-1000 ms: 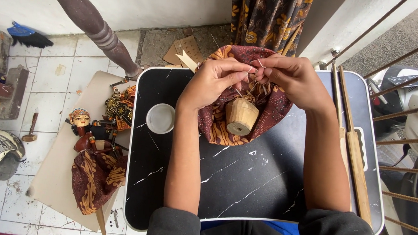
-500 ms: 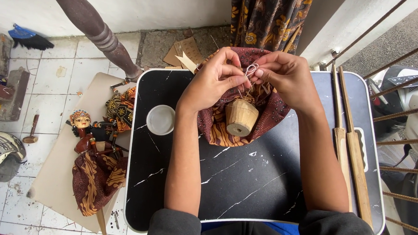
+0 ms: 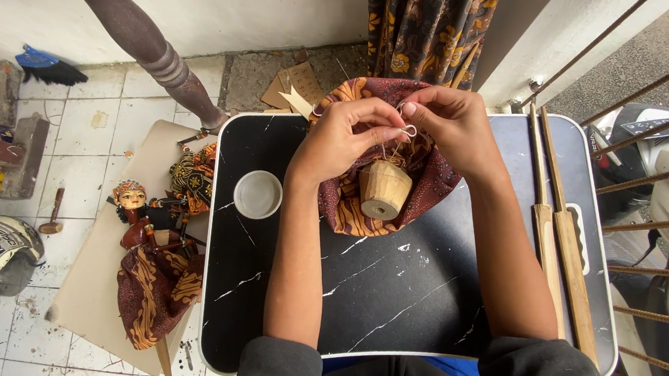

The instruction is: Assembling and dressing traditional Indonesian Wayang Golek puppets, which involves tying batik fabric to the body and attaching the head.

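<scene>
My left hand (image 3: 345, 138) and right hand (image 3: 450, 125) pinch a thin thread loop (image 3: 409, 130) — fingers closed on it — above the wooden block (image 3: 383, 189) on brown cloth (image 3: 428, 178), near the black table's (image 3: 390, 292) far edge.

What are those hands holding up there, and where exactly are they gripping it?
Both hands, left and right, pinch a small loop of thread or wire between the fingertips, above the wooden piece on the batik cloth.

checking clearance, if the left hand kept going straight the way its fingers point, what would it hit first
The left hand points toward the right hand; their fingertips already meet at the small loop.
</scene>
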